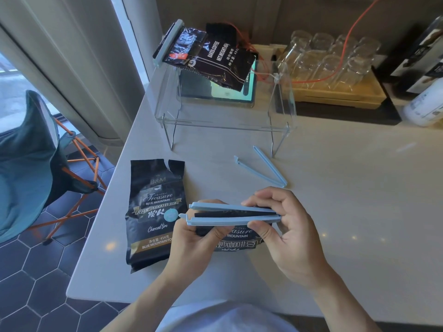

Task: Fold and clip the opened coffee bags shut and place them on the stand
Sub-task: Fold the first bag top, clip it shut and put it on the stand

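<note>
A black coffee bag is held in front of me with its top folded over. A light blue clip straddles the fold, its two arms still slightly apart at the left end. My left hand grips the bag and the clip's left end. My right hand pinches the clip's right, hinged end. A second black coffee bag lies flat on the counter to the left, its top torn open. A clipped bag rests on the clear stand at the back.
A spare blue clip lies open on the counter before the stand. Under the stand sits a tablet. Several glasses stand on a wooden tray at the back right, beside a white bottle. A folding chair is left of the counter.
</note>
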